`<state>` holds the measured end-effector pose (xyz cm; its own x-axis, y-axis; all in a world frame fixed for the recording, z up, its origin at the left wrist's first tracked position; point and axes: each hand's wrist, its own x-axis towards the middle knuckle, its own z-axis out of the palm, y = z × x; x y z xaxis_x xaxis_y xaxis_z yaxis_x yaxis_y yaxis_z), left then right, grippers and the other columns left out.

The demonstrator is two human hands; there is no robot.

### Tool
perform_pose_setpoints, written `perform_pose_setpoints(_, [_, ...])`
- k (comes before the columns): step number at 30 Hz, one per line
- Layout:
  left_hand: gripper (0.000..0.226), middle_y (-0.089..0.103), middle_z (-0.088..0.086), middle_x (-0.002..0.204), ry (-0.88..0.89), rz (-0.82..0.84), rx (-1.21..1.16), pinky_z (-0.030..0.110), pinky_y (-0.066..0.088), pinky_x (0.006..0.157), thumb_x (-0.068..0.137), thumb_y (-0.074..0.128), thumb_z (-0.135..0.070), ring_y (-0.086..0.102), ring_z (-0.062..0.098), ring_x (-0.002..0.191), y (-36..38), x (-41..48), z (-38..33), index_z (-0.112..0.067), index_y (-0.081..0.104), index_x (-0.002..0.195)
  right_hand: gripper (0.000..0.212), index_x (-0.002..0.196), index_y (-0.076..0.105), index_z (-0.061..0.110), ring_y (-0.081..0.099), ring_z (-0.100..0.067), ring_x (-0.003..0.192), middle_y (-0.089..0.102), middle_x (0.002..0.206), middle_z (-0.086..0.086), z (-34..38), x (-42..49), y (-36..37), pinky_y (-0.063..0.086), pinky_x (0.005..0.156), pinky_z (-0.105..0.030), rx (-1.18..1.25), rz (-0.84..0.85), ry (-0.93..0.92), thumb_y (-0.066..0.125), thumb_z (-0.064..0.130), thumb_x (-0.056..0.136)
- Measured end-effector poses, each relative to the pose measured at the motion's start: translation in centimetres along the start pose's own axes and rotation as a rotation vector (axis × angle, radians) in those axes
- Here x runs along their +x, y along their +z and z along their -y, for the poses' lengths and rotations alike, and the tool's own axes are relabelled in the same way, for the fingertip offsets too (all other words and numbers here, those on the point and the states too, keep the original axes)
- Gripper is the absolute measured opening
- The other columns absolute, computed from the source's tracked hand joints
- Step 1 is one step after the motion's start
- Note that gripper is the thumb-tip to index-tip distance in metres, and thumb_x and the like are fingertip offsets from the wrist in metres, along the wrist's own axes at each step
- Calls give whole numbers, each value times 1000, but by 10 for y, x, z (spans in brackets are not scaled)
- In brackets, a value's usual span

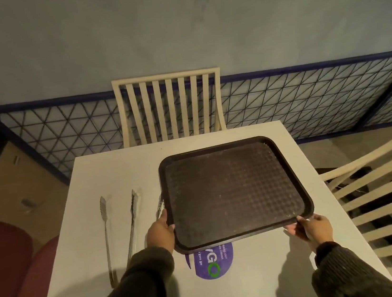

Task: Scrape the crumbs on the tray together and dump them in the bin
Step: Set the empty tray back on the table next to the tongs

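Observation:
A dark brown plastic tray (233, 190) with a textured bottom is held just over the white table (257, 284), slightly tilted. A few pale crumbs show near its far right corner and along its near right edge. My left hand (160, 232) grips the tray's near left edge, thumb on the rim. My right hand (311, 229) grips the near right corner. No bin is in view.
Two metal tongs (107, 237) (132, 221) lie on the table left of the tray; a third piece of metal peeks out by my left hand. A purple round sticker (215, 263) lies under the tray's near edge. Cream slatted chairs stand behind (169, 107) and to the right (383, 198). A dark red seat (7, 260) is at left.

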<state>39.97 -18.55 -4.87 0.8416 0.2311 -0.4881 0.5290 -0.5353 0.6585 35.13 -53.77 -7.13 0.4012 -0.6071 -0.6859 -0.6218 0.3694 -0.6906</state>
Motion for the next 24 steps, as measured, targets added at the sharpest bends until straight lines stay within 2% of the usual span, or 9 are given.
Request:
perform_pose_setpoints(4, [37, 63, 7, 120, 0, -19, 36, 37, 48, 95, 92, 50, -20, 61, 32, 105, -8, 14, -1, -19, 49, 129, 23, 112, 52, 3, 69, -38, 78, 67, 96, -23, 3, 4, 16, 56, 80, -53, -24, 0, -43, 56, 2, 89])
perform_pose_setpoints(9, [40, 59, 9, 125, 10, -47, 88, 34, 46, 95, 93, 48, -20, 59, 33, 109, -15, 30, -5, -16, 46, 132, 24, 112, 51, 3, 69, -39, 79, 67, 99, -25, -1, 5, 28, 55, 80, -52, 4, 23, -34, 56, 1, 89])
perform_pose_setpoints(12, [40, 58, 9, 126, 20, -56, 119, 34, 45, 96, 94, 46, -20, 58, 33, 110, -18, 38, -6, -15, 45, 134, 33, 120, 48, 4, 70, -38, 78, 67, 97, -26, -1, 4, 33, 59, 71, -48, 47, 33, -32, 55, -2, 89])
perform_pose_setpoints(15, [40, 59, 10, 125, 44, -56, 117, 35, 45, 96, 94, 44, -19, 59, 33, 110, -19, 43, -6, -17, 44, 135, 33, 120, 48, 1, 70, -39, 77, 66, 97, -31, 0, 3, 37, 60, 58, -44, 46, 46, -49, 55, -3, 88])
perform_pose_setpoints(20, [39, 60, 8, 124, 49, -61, 100, 34, 46, 95, 94, 44, -20, 60, 32, 108, -20, 40, -6, -17, 46, 133, 35, 121, 47, 3, 70, -40, 76, 67, 95, -30, -3, 6, 37, 57, 76, -52, 49, 42, -49, 56, -2, 88])
perform_pose_setpoints(24, [39, 60, 6, 123, 48, -45, 71, 35, 47, 95, 93, 46, -22, 60, 31, 107, -22, 39, -5, -19, 46, 132, 31, 118, 50, 2, 71, -38, 75, 69, 93, -27, -3, 8, 36, 56, 79, -52, 3, 36, -62, 57, 1, 88])
